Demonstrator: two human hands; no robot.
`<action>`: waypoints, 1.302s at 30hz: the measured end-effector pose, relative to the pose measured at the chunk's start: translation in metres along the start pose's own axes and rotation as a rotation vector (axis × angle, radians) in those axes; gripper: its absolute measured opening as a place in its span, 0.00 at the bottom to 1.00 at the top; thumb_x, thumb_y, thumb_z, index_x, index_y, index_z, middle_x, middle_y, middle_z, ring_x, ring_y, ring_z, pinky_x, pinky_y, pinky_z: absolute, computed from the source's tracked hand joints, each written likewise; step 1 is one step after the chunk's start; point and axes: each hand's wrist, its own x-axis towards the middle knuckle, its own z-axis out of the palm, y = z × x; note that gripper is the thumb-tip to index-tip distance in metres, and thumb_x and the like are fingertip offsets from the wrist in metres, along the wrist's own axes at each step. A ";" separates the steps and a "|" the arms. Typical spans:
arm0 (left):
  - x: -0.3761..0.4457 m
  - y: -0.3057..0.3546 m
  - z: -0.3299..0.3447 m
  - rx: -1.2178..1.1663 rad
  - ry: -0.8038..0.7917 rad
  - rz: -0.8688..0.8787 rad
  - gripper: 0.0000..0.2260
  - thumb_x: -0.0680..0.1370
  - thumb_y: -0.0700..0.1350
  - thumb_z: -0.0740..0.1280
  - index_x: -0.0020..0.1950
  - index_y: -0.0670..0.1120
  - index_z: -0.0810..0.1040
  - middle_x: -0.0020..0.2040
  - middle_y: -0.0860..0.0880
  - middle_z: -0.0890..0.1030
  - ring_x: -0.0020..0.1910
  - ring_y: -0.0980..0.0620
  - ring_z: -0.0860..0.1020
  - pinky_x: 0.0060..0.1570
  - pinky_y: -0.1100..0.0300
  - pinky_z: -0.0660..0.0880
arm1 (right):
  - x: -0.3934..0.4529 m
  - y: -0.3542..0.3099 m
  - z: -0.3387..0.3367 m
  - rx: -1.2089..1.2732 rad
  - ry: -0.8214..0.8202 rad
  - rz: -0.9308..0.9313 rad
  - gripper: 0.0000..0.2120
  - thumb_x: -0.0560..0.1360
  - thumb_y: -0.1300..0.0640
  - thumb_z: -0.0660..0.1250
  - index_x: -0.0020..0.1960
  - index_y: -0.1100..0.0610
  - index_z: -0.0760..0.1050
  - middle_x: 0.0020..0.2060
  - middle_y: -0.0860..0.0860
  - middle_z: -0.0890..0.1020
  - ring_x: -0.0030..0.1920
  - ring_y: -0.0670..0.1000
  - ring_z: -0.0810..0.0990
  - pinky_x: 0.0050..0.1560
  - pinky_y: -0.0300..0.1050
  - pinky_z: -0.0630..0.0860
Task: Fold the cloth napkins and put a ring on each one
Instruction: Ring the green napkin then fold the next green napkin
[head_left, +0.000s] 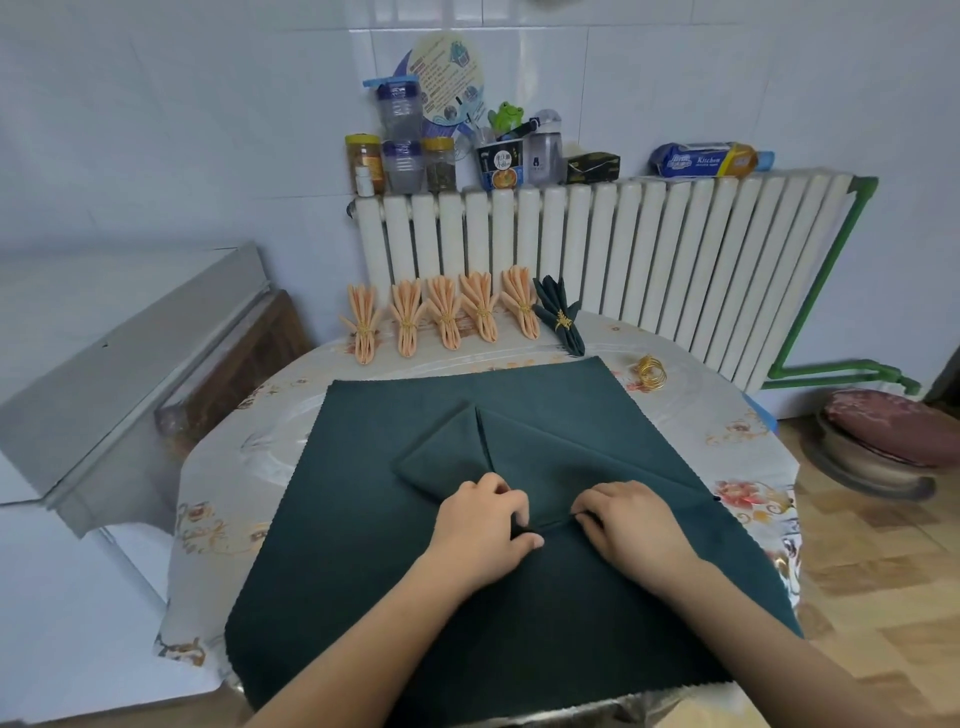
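You're mid-fold: both hands, left hand (485, 525) and right hand (631, 519), pinch the green napkin (597, 452) spread on the worktop (737, 415); pleat next, then add 1 gold ring (650, 371).

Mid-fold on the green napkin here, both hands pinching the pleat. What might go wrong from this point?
1. The left hand and right hand each pinch only a small bit of the napkin; if either grip slips, the pleat may spring open.
2. The napkin lies on a larger green cloth of the same colour, so a pinch might catch both layers.
3. The loose rings lie far from both hands; reaching for one means releasing a hand, so the fold may loosen.
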 end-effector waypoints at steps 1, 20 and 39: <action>0.000 0.004 0.000 0.008 0.014 -0.010 0.11 0.76 0.58 0.64 0.52 0.53 0.75 0.59 0.54 0.71 0.56 0.50 0.71 0.52 0.59 0.67 | 0.002 0.000 -0.001 -0.030 0.017 -0.021 0.03 0.66 0.57 0.68 0.35 0.51 0.77 0.29 0.44 0.79 0.30 0.48 0.79 0.32 0.39 0.72; -0.035 -0.013 -0.016 -0.195 0.004 -0.155 0.12 0.75 0.56 0.67 0.39 0.50 0.83 0.52 0.59 0.76 0.48 0.61 0.76 0.49 0.64 0.72 | 0.097 0.003 -0.058 0.145 -0.095 0.293 0.04 0.72 0.58 0.69 0.45 0.52 0.75 0.47 0.51 0.79 0.50 0.54 0.77 0.46 0.46 0.72; -0.030 -0.019 -0.014 -0.122 0.032 -0.074 0.16 0.77 0.50 0.61 0.65 0.56 0.71 0.56 0.53 0.75 0.54 0.52 0.73 0.53 0.59 0.71 | 0.144 -0.021 0.066 0.392 -0.142 0.658 0.06 0.76 0.49 0.66 0.47 0.51 0.74 0.47 0.50 0.81 0.52 0.53 0.78 0.47 0.46 0.74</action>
